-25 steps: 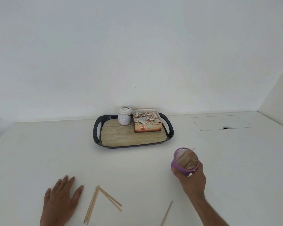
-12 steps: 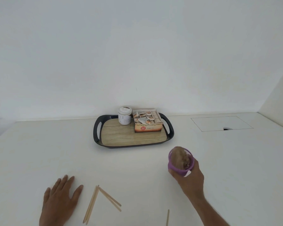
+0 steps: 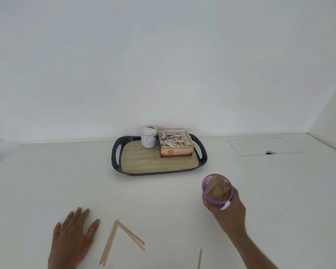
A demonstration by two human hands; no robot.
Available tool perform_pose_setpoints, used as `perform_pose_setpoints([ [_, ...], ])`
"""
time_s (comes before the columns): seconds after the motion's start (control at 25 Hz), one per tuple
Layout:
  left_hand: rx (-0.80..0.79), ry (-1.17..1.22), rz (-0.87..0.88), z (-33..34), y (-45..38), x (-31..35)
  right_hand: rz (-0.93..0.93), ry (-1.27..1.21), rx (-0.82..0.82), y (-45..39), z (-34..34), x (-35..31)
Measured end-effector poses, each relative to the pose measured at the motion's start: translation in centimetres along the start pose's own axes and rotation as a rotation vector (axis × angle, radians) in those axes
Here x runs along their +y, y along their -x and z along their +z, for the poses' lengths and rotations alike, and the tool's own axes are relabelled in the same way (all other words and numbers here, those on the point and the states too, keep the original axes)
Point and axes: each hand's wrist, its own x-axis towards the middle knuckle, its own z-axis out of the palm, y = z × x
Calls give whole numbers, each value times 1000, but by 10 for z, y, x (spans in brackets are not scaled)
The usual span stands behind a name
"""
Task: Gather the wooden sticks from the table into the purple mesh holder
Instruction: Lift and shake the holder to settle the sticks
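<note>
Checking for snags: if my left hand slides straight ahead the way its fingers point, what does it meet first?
Probably nothing close: the left hand lies flat, fingers pointing up-table and slightly right. Bare table follows, then likely the tray; depth is unclear. The wooden sticks lie beside it.

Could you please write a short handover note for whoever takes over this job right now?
Right hand grips the purple mesh holder, lifted and tipped toward the camera; no sticks seen inside.
Left hand rests flat and open on the table, beside the sticks.
Four wooden sticks lie in a V near the front edge; a single stick lies at the edge.
Done: holder picked up. Left: gather every stick into it.
</note>
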Motion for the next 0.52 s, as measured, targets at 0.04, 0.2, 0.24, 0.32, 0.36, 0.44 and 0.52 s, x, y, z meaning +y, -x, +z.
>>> perform_pose_setpoints([
  [0.04,-7,-4,-1,1,0,-1,24,-44,19,-1,-2,0],
  [0.2,9,4,3,1,0,0,15,-17,17,-4,-5,1],
  [0.24,9,-1,3,1,-1,-1,-13,14,-14,-4,-7,1],
  [0.32,-2,-6,0,2,0,-1,13,-31,-2,-4,-10,2],
  [0.36,-1,0,-1,2,1,0,29,-54,14,-4,-11,3],
  [0.44,10,3,4,2,0,-1,18,-32,-18,-1,-12,7],
  [0.52,8,-4,5,3,-1,-2,47,16,-89,4,-13,13],
])
